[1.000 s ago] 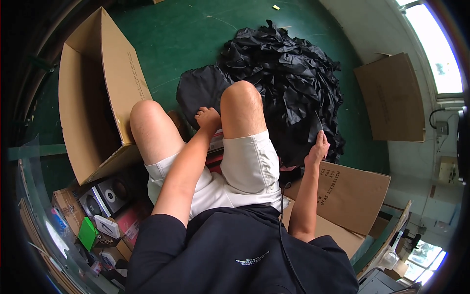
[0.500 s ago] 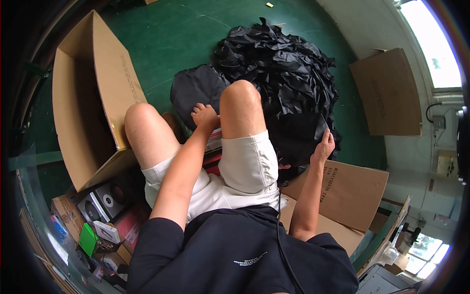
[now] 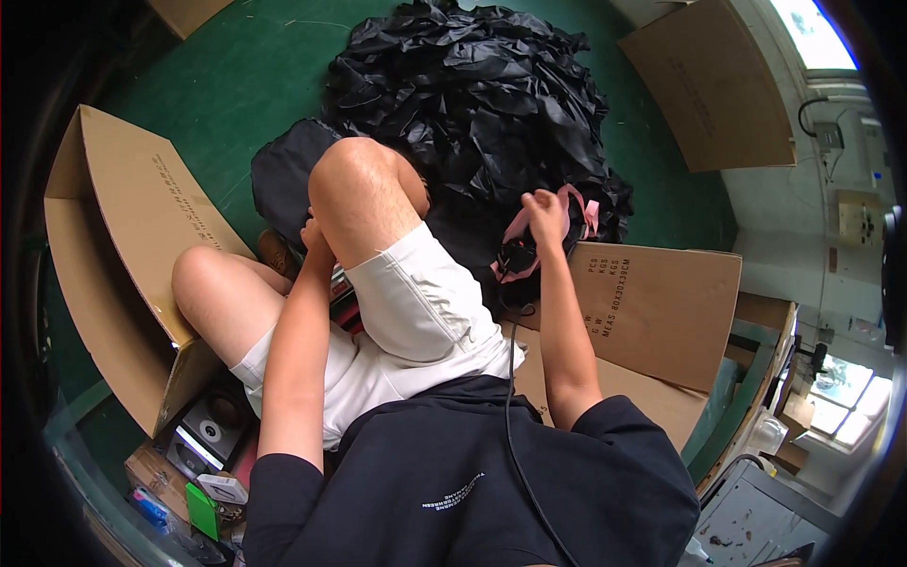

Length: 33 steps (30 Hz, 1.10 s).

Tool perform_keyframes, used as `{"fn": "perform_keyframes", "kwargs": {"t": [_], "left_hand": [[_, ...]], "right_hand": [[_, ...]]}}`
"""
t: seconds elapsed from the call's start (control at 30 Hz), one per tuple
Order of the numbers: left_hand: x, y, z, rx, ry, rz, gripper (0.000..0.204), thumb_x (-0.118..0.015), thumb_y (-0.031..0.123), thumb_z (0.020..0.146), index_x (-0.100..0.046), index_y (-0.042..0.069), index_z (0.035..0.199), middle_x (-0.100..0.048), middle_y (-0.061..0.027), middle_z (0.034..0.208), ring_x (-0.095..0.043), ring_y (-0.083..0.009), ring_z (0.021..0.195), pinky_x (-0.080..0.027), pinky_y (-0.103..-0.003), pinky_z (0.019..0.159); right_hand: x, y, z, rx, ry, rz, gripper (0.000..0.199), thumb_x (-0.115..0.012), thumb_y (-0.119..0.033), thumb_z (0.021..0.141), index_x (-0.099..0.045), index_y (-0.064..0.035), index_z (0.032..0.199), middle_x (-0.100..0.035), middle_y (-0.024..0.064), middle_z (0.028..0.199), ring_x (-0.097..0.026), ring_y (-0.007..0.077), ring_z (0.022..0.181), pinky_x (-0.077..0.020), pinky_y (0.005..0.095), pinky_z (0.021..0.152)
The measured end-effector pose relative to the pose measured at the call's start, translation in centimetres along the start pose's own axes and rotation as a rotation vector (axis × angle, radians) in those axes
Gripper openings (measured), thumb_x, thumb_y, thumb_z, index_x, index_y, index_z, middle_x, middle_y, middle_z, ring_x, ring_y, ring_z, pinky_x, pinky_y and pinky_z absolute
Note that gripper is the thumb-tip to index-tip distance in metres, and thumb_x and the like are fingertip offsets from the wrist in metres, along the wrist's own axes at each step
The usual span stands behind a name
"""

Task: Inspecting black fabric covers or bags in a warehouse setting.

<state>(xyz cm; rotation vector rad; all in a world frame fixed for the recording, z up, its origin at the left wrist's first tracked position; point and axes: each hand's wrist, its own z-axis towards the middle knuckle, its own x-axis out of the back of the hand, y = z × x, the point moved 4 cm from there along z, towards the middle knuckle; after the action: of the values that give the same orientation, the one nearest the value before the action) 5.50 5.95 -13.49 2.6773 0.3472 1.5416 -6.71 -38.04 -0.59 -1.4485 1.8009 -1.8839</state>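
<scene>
My left hand (image 3: 314,232) is mostly hidden behind my raised knee, beside a dark fabric piece (image 3: 288,175). Its grip does not show. My right hand (image 3: 545,217) is over the near edge of a heap of black fabric pieces (image 3: 463,90), among pink straps (image 3: 573,200). Its fingers are bent and the tips are not distinct, so I cannot tell whether it holds anything. Just left of it lies a small black object (image 3: 516,255) with a red spot and pink strap around it; its kind is unclear.
A large open cardboard box (image 3: 142,217) stands at the left. Flattened cardboard (image 3: 652,317) lies by my right forearm, and another carton (image 3: 709,85) leans at the far right. A black cord (image 3: 511,416) runs over my shirt. Small boxes (image 3: 222,489) crowd the lower left.
My right hand has left the black fabric edge it pinched and moved left to the pink straps, which have come into sight. My left hand has slipped behind my knee. The view has turned.
</scene>
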Motion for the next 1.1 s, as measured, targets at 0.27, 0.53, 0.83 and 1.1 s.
{"fn": "perform_keyframes", "kwargs": {"t": [0.27,0.53,0.83,1.1], "left_hand": [[1.1,0.4,-1.6,-0.259,0.059,-0.105,0.038,-0.061,0.042,0.087,-0.071,0.010,0.106,-0.070,-0.0148,0.110,-0.065,-0.0336,0.106,-0.052,-0.043,0.086],[2.1,-0.6,-0.6,-0.188,-0.059,-0.154,0.073,-0.060,0.053,0.084,-0.047,0.004,0.138,-0.061,-0.0258,0.123,-0.060,-0.0377,0.116,-0.049,-0.042,0.094],[10.4,5.1,-6.3,-0.044,-0.303,0.054,0.079,-0.068,0.056,0.078,-0.053,0.002,0.134,-0.048,-0.0194,0.144,-0.052,-0.0335,0.128,-0.045,-0.044,0.102],[25.9,11.3,-5.1,-0.389,-0.264,-1.232,0.048,-0.048,0.053,0.098,-0.065,0.010,0.106,-0.069,-0.0021,0.093,-0.064,-0.0120,0.083,-0.047,-0.027,0.072]], "right_hand": [[-6.5,8.1,-1.9,-0.041,-0.080,-0.559,0.062,-0.073,-0.033,0.080,-0.053,-0.0025,0.130,-0.062,0.0200,0.121,-0.056,0.0398,0.117,-0.0420,0.0423,0.102],[-7.6,3.2,2.3,0.121,-0.045,-0.126,0.027,-0.061,-0.027,0.092,-0.062,0.0003,0.091,-0.065,0.0165,0.083,-0.062,0.0283,0.079,-0.0479,0.0375,0.072],[-2.6,-19.5,4.9,0.330,-0.093,0.680,0.018,-0.056,-0.018,0.100,-0.059,-0.0033,0.090,-0.050,-0.0059,0.078,-0.040,0.0032,0.071,-0.0373,0.0205,0.064],[-8.4,-36.9,-1.8,0.370,-0.602,0.893,0.016,-0.076,-0.017,0.084,-0.064,-0.0057,0.082,-0.057,-0.0056,0.072,-0.050,0.0034,0.061,-0.0377,0.0215,0.055]]}}
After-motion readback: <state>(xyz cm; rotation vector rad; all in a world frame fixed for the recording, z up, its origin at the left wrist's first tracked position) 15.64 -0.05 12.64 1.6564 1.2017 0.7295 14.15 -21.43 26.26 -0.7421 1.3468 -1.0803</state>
